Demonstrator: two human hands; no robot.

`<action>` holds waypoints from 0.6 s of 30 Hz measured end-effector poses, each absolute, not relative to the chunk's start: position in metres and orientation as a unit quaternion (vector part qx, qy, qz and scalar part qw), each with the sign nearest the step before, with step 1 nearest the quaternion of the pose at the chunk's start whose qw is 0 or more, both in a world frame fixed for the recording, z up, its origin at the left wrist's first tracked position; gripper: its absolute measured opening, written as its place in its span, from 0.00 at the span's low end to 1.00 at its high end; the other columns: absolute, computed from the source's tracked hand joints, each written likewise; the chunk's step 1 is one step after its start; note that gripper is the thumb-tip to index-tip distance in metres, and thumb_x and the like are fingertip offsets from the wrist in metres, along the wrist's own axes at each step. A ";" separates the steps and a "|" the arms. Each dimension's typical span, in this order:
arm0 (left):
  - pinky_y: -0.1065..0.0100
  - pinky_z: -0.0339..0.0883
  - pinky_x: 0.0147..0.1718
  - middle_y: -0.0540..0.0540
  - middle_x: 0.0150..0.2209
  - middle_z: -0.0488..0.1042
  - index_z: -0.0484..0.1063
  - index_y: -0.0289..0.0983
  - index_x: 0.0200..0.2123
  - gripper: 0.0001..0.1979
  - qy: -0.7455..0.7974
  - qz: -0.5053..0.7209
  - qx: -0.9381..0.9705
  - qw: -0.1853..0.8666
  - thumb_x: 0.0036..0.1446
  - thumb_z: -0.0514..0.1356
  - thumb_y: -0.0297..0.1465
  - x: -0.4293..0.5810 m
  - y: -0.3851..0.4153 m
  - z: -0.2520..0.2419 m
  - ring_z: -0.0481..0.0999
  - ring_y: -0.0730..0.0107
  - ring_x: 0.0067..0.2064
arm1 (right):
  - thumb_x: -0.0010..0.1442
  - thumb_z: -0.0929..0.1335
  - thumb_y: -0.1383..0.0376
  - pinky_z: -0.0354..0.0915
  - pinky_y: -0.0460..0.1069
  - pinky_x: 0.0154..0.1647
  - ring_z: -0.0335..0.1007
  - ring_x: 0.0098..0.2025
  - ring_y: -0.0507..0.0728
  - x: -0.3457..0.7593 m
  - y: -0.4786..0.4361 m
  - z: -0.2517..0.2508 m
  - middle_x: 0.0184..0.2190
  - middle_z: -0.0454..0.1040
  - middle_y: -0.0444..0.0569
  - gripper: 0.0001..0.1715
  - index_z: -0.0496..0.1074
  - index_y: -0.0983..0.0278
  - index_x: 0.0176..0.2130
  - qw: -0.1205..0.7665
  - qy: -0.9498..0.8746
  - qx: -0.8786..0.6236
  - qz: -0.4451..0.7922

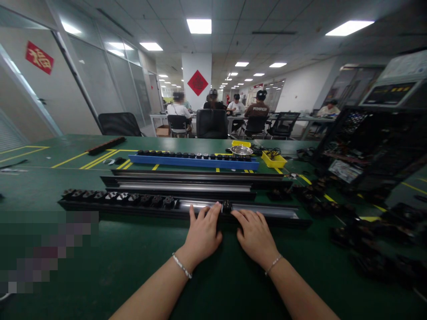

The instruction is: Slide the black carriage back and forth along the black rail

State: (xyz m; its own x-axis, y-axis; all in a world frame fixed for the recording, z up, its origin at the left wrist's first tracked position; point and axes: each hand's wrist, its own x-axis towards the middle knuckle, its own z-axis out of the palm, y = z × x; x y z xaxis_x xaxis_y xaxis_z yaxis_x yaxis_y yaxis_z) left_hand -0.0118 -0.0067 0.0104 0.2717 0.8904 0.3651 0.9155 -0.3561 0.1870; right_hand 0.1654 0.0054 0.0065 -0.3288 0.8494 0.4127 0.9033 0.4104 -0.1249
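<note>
A long black channel (pixel 200 215) with a silvery inner strip lies across the table before me. Several dark knob-like pieces (pixel 145 200) stand in a row along its left part. One more black piece (pixel 227 206) sits in the channel between my two hands, apart from that row. My left hand (pixel 204 231) rests over the channel's front edge, fingers spread, its fingertips close to the left side of this piece. From the other side, my right hand (pixel 255 233) reaches to the piece with its index fingertip, fingers apart and slightly bent. Whether either hand touches the piece is hard to tell.
Behind lie more black channels (pixel 180 187) and a blue tray (pixel 196 163) with a row of dark parts. A metal bowl (pixel 242 150) and a yellow bin (pixel 273 160) stand farther back. Loose black parts (pixel 320 200) and an open electronics case (pixel 356 146) occupy the right.
</note>
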 end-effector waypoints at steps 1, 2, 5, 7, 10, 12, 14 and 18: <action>0.38 0.29 0.59 0.44 0.60 0.60 0.48 0.39 0.62 0.34 -0.568 -0.205 -0.797 0.033 0.51 0.53 0.30 -0.012 -0.007 0.010 0.57 0.56 0.59 | 0.55 0.60 0.69 0.46 0.57 0.59 0.60 0.52 0.56 0.165 0.005 0.007 0.49 0.69 0.47 0.25 0.66 0.56 0.52 0.212 -0.812 -0.541 -0.063; 0.38 0.29 0.59 0.44 0.60 0.60 0.48 0.39 0.62 0.34 -0.569 -0.201 -0.797 0.035 0.51 0.53 0.30 -0.012 -0.007 0.011 0.57 0.56 0.59 | 0.55 0.60 0.69 0.46 0.57 0.59 0.60 0.53 0.56 0.166 0.005 0.007 0.49 0.69 0.47 0.25 0.66 0.55 0.52 0.212 -0.810 -0.543 -0.064; 0.38 0.30 0.59 0.44 0.60 0.60 0.49 0.39 0.61 0.33 -0.569 -0.195 -0.798 0.038 0.51 0.54 0.30 -0.012 -0.007 0.011 0.57 0.56 0.59 | 0.54 0.60 0.69 0.44 0.59 0.60 0.60 0.53 0.56 0.167 0.005 0.007 0.50 0.69 0.47 0.25 0.66 0.55 0.51 0.209 -0.805 -0.551 -0.068; 0.39 0.29 0.59 0.44 0.61 0.59 0.50 0.39 0.61 0.33 -0.568 -0.196 -0.798 0.035 0.51 0.54 0.29 -0.012 -0.007 0.011 0.56 0.56 0.59 | 0.54 0.60 0.69 0.43 0.60 0.60 0.59 0.54 0.57 0.168 0.005 0.008 0.50 0.69 0.47 0.25 0.66 0.54 0.51 0.207 -0.802 -0.556 -0.070; 0.39 0.29 0.59 0.45 0.61 0.59 0.49 0.39 0.61 0.33 -0.567 -0.200 -0.798 0.029 0.51 0.53 0.29 -0.013 -0.007 0.012 0.56 0.57 0.60 | 0.54 0.60 0.69 0.43 0.61 0.60 0.59 0.54 0.57 0.169 0.006 0.009 0.51 0.69 0.47 0.25 0.66 0.54 0.51 0.207 -0.802 -0.557 -0.065; 0.39 0.28 0.59 0.45 0.61 0.58 0.49 0.39 0.61 0.33 -0.567 -0.201 -0.798 0.026 0.51 0.53 0.29 -0.013 -0.007 0.012 0.55 0.57 0.60 | 0.54 0.60 0.70 0.44 0.61 0.60 0.59 0.54 0.57 0.169 0.006 0.010 0.51 0.69 0.47 0.26 0.67 0.55 0.51 0.208 -0.801 -0.558 -0.060; 0.39 0.28 0.59 0.45 0.61 0.59 0.49 0.39 0.61 0.33 -0.569 -0.200 -0.798 0.026 0.51 0.53 0.29 -0.013 -0.007 0.012 0.55 0.57 0.60 | 0.54 0.60 0.70 0.44 0.61 0.60 0.60 0.54 0.57 0.169 0.006 0.011 0.51 0.69 0.48 0.26 0.67 0.55 0.50 0.210 -0.799 -0.560 -0.055; 0.39 0.30 0.60 0.44 0.61 0.59 0.49 0.39 0.61 0.33 -0.571 -0.196 -0.797 0.033 0.51 0.53 0.29 -0.012 -0.007 0.012 0.55 0.57 0.60 | 0.53 0.59 0.71 0.44 0.61 0.60 0.60 0.54 0.57 0.169 0.006 0.012 0.50 0.69 0.47 0.26 0.68 0.54 0.49 0.214 -0.793 -0.568 -0.050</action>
State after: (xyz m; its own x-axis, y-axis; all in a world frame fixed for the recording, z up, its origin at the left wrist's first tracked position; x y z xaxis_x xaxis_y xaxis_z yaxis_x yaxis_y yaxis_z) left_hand -0.0125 -0.0073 0.0119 0.2724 0.8964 0.3497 0.9224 -0.3467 0.1701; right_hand 0.1689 0.0057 0.0124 -0.2628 0.8794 0.3969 0.9225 0.3496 -0.1638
